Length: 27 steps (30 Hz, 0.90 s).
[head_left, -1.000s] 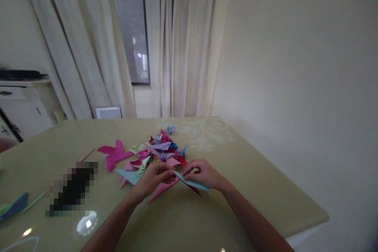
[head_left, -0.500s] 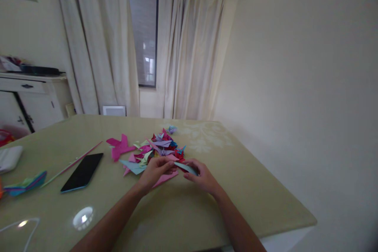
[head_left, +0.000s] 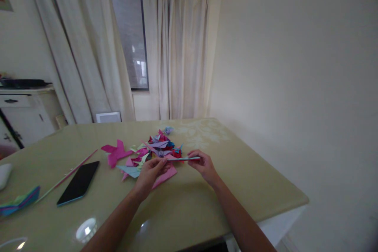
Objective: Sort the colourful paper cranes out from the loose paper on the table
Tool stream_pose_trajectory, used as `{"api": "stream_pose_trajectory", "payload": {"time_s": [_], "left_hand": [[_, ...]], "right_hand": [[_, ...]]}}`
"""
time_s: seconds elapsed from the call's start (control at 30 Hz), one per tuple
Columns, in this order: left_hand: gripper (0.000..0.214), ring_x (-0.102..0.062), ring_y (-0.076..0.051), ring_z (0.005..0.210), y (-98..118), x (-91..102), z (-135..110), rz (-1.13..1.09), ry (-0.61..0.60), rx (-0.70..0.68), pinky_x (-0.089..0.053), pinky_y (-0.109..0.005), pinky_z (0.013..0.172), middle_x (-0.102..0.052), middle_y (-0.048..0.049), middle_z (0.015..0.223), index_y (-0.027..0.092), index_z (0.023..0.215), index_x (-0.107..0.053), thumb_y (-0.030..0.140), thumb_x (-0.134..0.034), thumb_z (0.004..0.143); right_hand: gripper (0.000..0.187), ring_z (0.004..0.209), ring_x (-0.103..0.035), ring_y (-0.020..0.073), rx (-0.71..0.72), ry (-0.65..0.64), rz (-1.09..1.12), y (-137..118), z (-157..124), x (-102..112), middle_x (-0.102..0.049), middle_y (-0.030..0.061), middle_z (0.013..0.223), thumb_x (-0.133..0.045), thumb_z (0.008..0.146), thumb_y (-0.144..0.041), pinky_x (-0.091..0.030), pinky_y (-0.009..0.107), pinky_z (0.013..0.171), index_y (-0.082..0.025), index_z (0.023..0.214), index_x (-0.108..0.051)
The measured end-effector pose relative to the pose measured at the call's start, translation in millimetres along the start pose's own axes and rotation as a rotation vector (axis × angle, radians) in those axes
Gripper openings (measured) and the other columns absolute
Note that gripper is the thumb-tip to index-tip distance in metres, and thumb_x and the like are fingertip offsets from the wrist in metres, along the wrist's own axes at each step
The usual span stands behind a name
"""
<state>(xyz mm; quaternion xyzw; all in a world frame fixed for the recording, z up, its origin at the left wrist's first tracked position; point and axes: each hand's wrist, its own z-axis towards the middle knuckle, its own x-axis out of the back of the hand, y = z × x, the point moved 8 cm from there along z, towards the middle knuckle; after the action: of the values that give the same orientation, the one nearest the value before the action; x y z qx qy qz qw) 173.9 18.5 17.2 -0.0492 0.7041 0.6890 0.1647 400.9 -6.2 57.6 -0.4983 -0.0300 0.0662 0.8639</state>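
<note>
Between my two hands a narrow piece of folded light-blue paper (head_left: pixel 180 159) is held level, its thin edge towards me. My left hand (head_left: pixel 151 174) pinches its left end, and my right hand (head_left: pixel 204 166) grips its right end with fingers bent round it. Just beyond lies a heap of folded origami pieces (head_left: pixel 161 145) in pink, purple, red, blue and green. A pink folded sheet (head_left: pixel 165 176) lies on the table by my left hand, and a light-blue folded piece (head_left: pixel 131 171) rests at the heap's left side.
Left of the heap are a large pink folded paper (head_left: pixel 115 153), a thin pink-and-green stick (head_left: pixel 67 174), a black phone (head_left: pixel 78 183) and colourful folded paper (head_left: pixel 22 201). The table's right edge (head_left: pixel 265 167) runs near the wall. A white-framed object (head_left: pixel 108 117) stands behind the table.
The light-blue paper has turned from a slanted, wider face to a level, edge-on strip. My hands have moved slightly apart, and the view has shifted to the right.
</note>
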Motion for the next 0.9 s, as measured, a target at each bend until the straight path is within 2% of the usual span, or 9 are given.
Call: {"api": "stream_pose_trajectory", "payload": {"time_s": [0.1, 0.17, 0.3, 0.37, 0.43, 0.53, 0.63, 0.77, 0.9], "left_hand": [[0.063, -0.075, -0.015, 0.078, -4, -3.4, 0, -0.001, -0.010, 0.018, -0.060, -0.023, 0.075, -0.080, -0.0060, 0.082, 0.015, 0.086, -0.076, 0.064, -0.097, 0.052], [0.062, -0.075, -0.017, 0.077, -1, -4.1, 0, 0.112, -0.048, 0.008, -0.060, -0.026, 0.074, -0.080, -0.0081, 0.086, 0.015, 0.089, -0.075, 0.070, -0.089, 0.062], [0.050, -0.069, -0.021, 0.067, 21, -0.1, -4, 0.801, -0.127, -0.179, -0.051, -0.031, 0.064, -0.074, -0.0073, 0.076, 0.018, 0.082, -0.070, 0.066, -0.058, 0.090], [0.038, -0.067, -0.022, 0.071, 24, 4.1, -7, 1.195, -0.142, -0.246, -0.044, -0.031, 0.064, -0.072, -0.0068, 0.075, 0.020, 0.079, -0.068, 0.054, -0.059, 0.091], [0.024, -0.067, -0.024, 0.079, 17, 9.8, -7, 1.415, -0.179, -0.224, -0.039, -0.030, 0.065, -0.074, -0.0072, 0.083, 0.020, 0.080, -0.068, 0.044, -0.068, 0.084], [0.015, -0.067, -0.024, 0.081, 2, 12.0, -9, 1.410, -0.276, -0.163, -0.037, -0.028, 0.065, -0.074, -0.0064, 0.087, 0.021, 0.083, -0.067, 0.034, -0.070, 0.078], [0.011, -0.066, -0.023, 0.078, -3, 3.8, -12, 1.382, -0.332, -0.199, -0.037, -0.029, 0.065, -0.073, -0.0060, 0.084, 0.022, 0.082, -0.065, 0.033, -0.064, 0.083], [0.017, -0.066, -0.026, 0.083, 2, -9.1, -14, 1.389, -0.274, -0.320, -0.040, -0.032, 0.073, -0.071, -0.0090, 0.086, 0.024, 0.075, -0.058, 0.030, -0.055, 0.090], [0.022, -0.065, -0.024, 0.074, 1, -7.0, -6, 1.311, -0.184, -0.273, -0.041, -0.032, 0.072, -0.068, -0.0066, 0.078, 0.025, 0.083, -0.054, 0.031, -0.040, 0.098]], "right_hand": [[0.021, 0.090, -0.069, 0.0208, -0.014, 0.077, -0.035, 2, 1, 2, -0.075, 0.0050, 0.095, -0.088, 0.079, -0.042, -0.054, 0.032, 0.080, -0.024, 0.086, -0.080], [0.024, 0.082, -0.066, 0.0202, -0.034, 0.149, -0.052, 5, 1, 8, -0.074, 0.0045, 0.086, -0.089, 0.076, -0.044, -0.051, 0.031, 0.075, -0.022, 0.081, -0.080], [0.032, 0.067, -0.056, 0.0156, -0.060, 0.329, -0.052, 14, 1, 31, -0.066, 0.0010, 0.070, -0.088, 0.075, -0.049, -0.044, 0.028, 0.063, -0.019, 0.078, -0.077], [0.037, 0.059, -0.048, 0.0127, -0.077, 0.404, -0.037, 20, 1, 43, -0.060, -0.0018, 0.063, -0.087, 0.074, -0.053, -0.037, 0.027, 0.056, -0.018, 0.078, -0.074], [0.043, 0.053, -0.040, 0.0105, -0.097, 0.460, -0.014, 25, 0, 52, -0.054, -0.0045, 0.059, -0.087, 0.072, -0.058, -0.030, 0.026, 0.051, -0.018, 0.076, -0.070], [0.049, 0.051, -0.035, 0.0092, -0.119, 0.498, 0.028, 31, 0, 59, -0.049, -0.0063, 0.058, -0.088, 0.069, -0.062, -0.027, 0.026, 0.049, -0.019, 0.076, -0.066], [0.049, 0.052, -0.034, 0.0092, -0.132, 0.495, 0.065, 33, 0, 59, -0.047, -0.0068, 0.059, -0.089, 0.067, -0.062, -0.027, 0.026, 0.049, -0.020, 0.077, -0.064], [0.050, 0.052, -0.032, 0.0093, -0.143, 0.465, 0.100, 32, 0, 56, -0.050, -0.0057, 0.063, -0.090, 0.066, -0.061, -0.026, 0.026, 0.049, -0.021, 0.080, -0.063], [0.047, 0.053, -0.033, 0.0094, -0.158, 0.377, 0.112, 30, 1, 47, -0.053, -0.0046, 0.066, -0.089, 0.067, -0.059, -0.027, 0.026, 0.050, -0.022, 0.080, -0.063]]}}
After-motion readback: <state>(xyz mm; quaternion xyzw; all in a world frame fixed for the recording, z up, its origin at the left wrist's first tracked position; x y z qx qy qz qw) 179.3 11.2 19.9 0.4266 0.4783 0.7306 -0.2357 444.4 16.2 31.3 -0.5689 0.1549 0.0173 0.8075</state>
